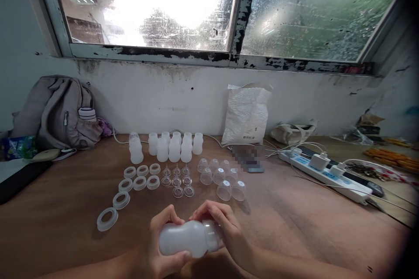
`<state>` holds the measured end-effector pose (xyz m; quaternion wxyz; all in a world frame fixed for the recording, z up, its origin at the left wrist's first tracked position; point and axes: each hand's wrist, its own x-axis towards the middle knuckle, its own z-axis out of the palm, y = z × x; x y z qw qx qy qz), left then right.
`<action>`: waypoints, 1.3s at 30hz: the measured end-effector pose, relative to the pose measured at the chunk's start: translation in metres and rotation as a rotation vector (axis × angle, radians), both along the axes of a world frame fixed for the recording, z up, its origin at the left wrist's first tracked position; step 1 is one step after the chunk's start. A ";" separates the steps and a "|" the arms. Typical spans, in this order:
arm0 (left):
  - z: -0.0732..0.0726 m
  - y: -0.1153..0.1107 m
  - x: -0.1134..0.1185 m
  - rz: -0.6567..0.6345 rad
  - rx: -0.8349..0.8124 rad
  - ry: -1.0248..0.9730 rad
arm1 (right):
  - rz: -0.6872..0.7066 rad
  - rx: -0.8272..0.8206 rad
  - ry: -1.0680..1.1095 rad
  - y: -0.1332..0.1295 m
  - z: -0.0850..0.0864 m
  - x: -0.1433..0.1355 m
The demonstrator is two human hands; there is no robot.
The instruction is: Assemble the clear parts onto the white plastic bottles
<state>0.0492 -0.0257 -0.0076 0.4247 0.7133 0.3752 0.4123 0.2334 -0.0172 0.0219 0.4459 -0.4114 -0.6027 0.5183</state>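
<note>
A frosted white bottle (183, 238) lies sideways between my hands near the table's front edge. My left hand (163, 244) wraps round its base end, and my right hand (225, 231) grips the clear collar and cap end, partly hiding it. Beyond them stand several frosted bottles (174, 149) in rows, with one capped bottle (135, 150) to their left. Several translucent rings (107, 219) run down the left, clear nipples (177, 191) sit in the middle, and clear domed caps (224, 190) stand right of those.
A grey backpack (62, 113) and a black phone-like slab (22, 179) are at the left. A white plastic package (246, 115) leans on the wall. To the right, a power strip (327, 175) with plugs and cables crosses the brown table (294, 226).
</note>
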 end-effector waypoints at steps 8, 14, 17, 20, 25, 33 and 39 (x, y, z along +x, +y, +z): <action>0.004 0.027 0.004 -0.010 -0.329 -0.137 | 0.072 -0.229 0.116 0.033 0.000 0.000; 0.008 0.026 0.005 0.011 -0.405 -0.123 | 0.123 -0.203 0.124 0.040 0.003 0.009; 0.009 0.025 0.005 0.044 -0.397 -0.154 | 0.275 -0.350 0.219 0.041 0.003 0.013; 0.008 0.026 0.005 0.023 -0.387 -0.150 | 0.304 -0.407 0.241 0.041 0.002 0.012; 0.004 0.023 0.002 -0.036 -0.242 -0.116 | 0.185 -0.351 0.147 0.028 0.001 0.004; -0.003 0.017 -0.004 -0.082 0.074 -0.137 | 0.192 0.045 -0.047 0.007 0.001 0.002; 0.020 0.022 -0.015 -0.077 -0.061 -0.011 | 0.208 0.236 -0.264 0.028 0.042 -0.005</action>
